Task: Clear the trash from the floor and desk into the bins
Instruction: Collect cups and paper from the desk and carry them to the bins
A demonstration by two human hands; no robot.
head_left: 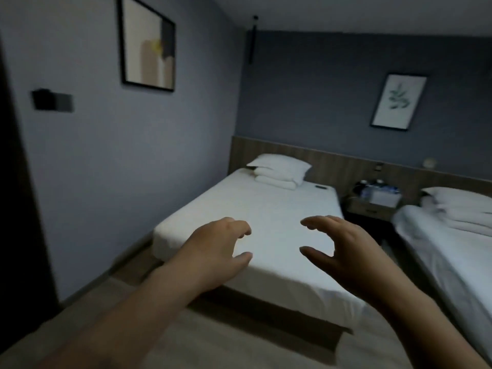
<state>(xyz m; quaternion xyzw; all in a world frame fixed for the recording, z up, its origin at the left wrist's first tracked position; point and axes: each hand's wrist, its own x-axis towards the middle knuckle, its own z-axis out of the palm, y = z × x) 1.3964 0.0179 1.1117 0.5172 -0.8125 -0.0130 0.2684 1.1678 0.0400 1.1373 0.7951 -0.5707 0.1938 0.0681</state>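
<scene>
Both grips, left hand [213, 251] and right hand [343, 249], hang released and empty above the white-sheeted bed [266, 209]. No trash, bin or worktop shows; best scan the pale wood-look floor [213, 342] below first.

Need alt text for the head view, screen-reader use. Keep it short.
A person's left hand and right hand, both open and empty, reach forward over a white bed in a dim bedroom. A second bed stands to the right, a cluttered nightstand between them; no trash or bins are visible.
</scene>
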